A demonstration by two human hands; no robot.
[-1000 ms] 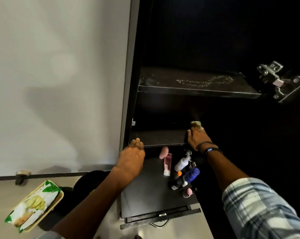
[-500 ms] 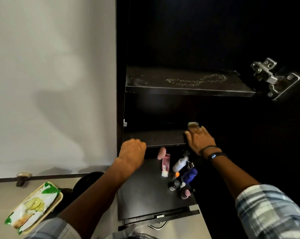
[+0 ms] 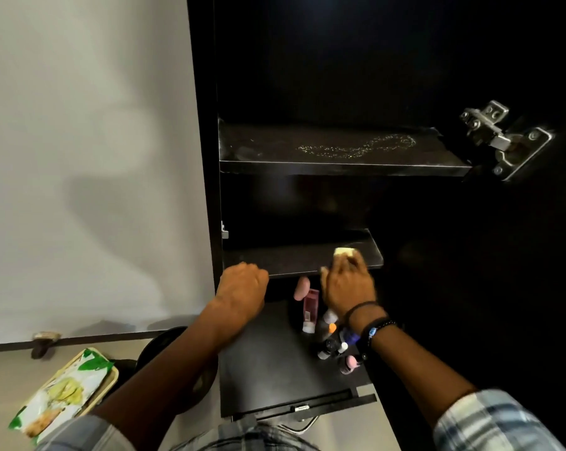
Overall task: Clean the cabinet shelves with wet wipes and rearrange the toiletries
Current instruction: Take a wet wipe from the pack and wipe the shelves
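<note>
A dark open cabinet fills the right of the view. My right hand (image 3: 348,284) presses a pale wet wipe (image 3: 343,251) onto the lower shelf (image 3: 275,258), near its front right part. My left hand (image 3: 242,284) rests with curled fingers on the front edge of that shelf at its left end. The upper shelf (image 3: 307,148) shows a dusty, smeared trail. Below the lower shelf, several toiletries (image 3: 327,330) lie on a dark bottom surface (image 3: 268,362): a pink tube, a white bottle, a blue bottle and small pink items, partly hidden by my right wrist.
A green and white wet wipes pack (image 3: 63,388) lies in a tray on the floor at lower left. A white wall (image 3: 86,157) stands left of the cabinet. A metal door hinge (image 3: 503,141) sticks out at upper right. A dark round object (image 3: 168,346) sits beside the cabinet base.
My right hand with the wipe has slid leftward along the lower shelf. My left hand stays on the shelf's front edge, its fingers more curled. The camera has shifted a little.
</note>
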